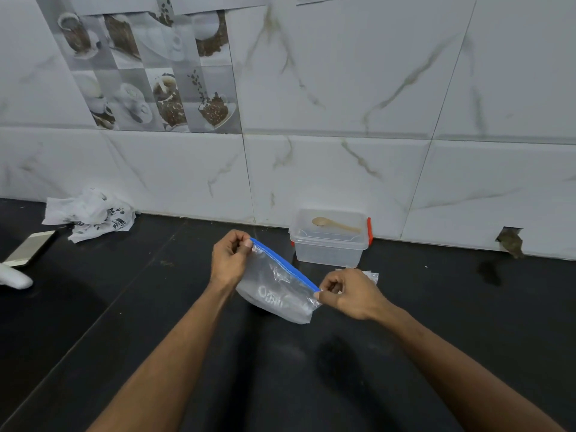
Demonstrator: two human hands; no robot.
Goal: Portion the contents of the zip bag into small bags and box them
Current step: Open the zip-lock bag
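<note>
Both forearms reach in from the bottom edge over the black counter (pixel 156 307). Between the hands hangs the zip bag (pixel 277 288), clear with a blue zipper strip (pixel 285 265) running slantwise from upper left to lower right. One end of that strip is pinched by the left hand (pixel 229 260) between thumb and curled fingers; the other end is pinched the same way by the right hand (pixel 349 293). Its lower edge sags toward the counter (whether it touches cannot be told), and white lettering shows on its side.

Dark counter lies bare in front of the hands and to the right, running back to the marble-tiled wall (pixel 343 166).

Just behind the right hand lie small clear bags (pixel 369 275), partly hidden by it. Beyond them, against the wall, stands a clear plastic box (pixel 330 244) with red clips, a pale spoon (pixel 335 225) resting on top. Far left sit crumpled white plastic (pixel 90 215), a phone (pixel 29 248) and a white object (pixel 15 277) at the frame edge, all well apart from the hands.
</note>
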